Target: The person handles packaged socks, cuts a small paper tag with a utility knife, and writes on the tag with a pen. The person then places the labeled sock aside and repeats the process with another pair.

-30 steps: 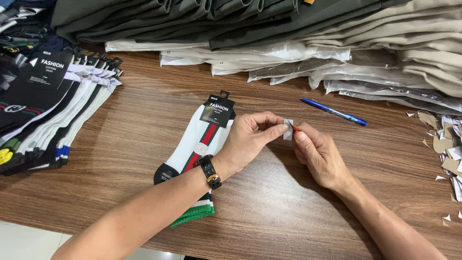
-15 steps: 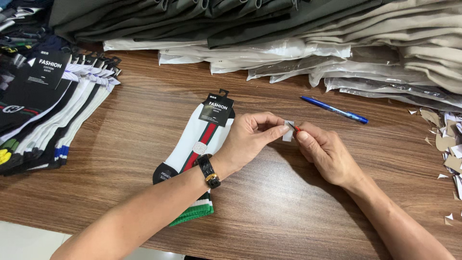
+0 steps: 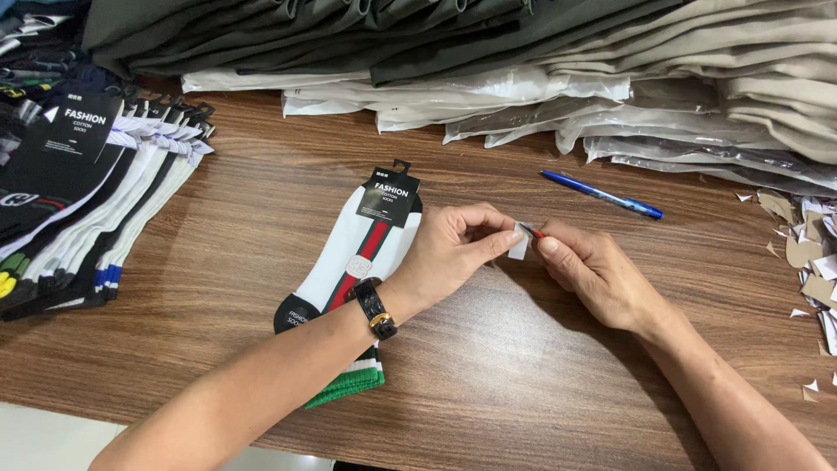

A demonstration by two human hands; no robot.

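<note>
Fingers of the left hand pinch one edge of a small white sticker, while the right hand pinches its other edge, thumb and forefinger closed narrowly on it. A sliver of red shows at the right fingertips; what it is cannot be told. The sticker is held just above the wooden tabletop, between the two hands, near the middle of the scene. The left wrist wears a black watch. Beneath the left forearm lies a packaged pair of white socks with a red and dark stripe, green cuffs and a black card header. To the far left, a fanned stack of more packaged socks rests on the tabletop. A blue pen lies beyond the right hand, apart from it. Along the back edge, folded garments in clear bags are piled high. Torn paper scraps are scattered at the right edge.
</note>
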